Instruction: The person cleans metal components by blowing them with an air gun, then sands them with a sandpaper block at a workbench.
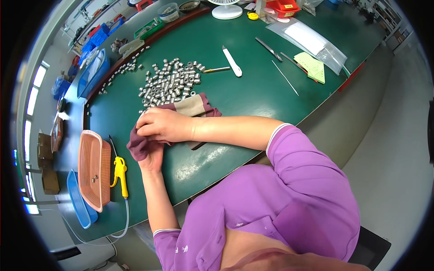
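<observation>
A maroon cloth with a beige band (190, 106) is bunched between my two hands at the near left of the green table (253, 104). My left hand (153, 159) comes from below and is closed on the maroon end. Over it lies my right hand (166, 124), its fingers curled and pressed into the same cloth. Whether a small part is inside the folds cannot be seen. Just beyond the cloth spreads a pile of short silver metal sleeves (172, 81). A gold-coloured bit (217, 70) touches the pile's right side.
At left stand an orange basket (95, 135) with a few parts, a blue basket (77, 203) and a yellow air blow gun (120, 174) with its hose. A white utility knife (232, 62), drill bit (264, 45), thin rod (285, 77) and yellow-green notes (312, 67) lie far right.
</observation>
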Tool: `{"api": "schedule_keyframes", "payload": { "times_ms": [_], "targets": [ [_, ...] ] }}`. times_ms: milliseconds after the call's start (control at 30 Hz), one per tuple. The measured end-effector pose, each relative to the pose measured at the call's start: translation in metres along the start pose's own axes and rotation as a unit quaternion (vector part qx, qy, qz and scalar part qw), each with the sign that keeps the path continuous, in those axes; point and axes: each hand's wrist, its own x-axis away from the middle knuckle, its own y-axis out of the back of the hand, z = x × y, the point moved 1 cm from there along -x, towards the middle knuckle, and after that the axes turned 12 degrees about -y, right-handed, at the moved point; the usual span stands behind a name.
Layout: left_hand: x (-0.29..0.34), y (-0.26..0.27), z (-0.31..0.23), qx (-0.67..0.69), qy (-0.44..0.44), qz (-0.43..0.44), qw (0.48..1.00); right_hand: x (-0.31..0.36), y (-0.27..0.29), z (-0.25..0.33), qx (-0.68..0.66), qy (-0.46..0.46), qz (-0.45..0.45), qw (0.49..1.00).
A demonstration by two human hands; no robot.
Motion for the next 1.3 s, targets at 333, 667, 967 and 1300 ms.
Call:
{"api": "schedule_keyframes", "payload": {
  "times_ms": [333, 667, 967, 1300],
  "targets": [
    [-0.003, -0.008, 0.007, -0.092, 0.006, 0.029, 0.995, -0.003, 0.007, -0.002, 0.105, 0.014, -0.04, 0.994],
    [0.007, 0.038, 0.011, -0.017, 0.006, 0.111, 0.994, -0.009, 0.014, -0.002, 0.112, 0.057, -0.019, 0.992],
    [0.006, 0.053, 0.0, -0.095, 0.035, -0.013, 0.995, -0.003, 0.013, -0.005, 0.154, 0.06, 0.021, 0.986],
    [-0.009, 0.044, -0.006, 0.007, -0.007, 0.126, 0.992, -0.009, 0.004, -0.01, -0.039, -0.064, 0.004, 0.997]
  ]
}}
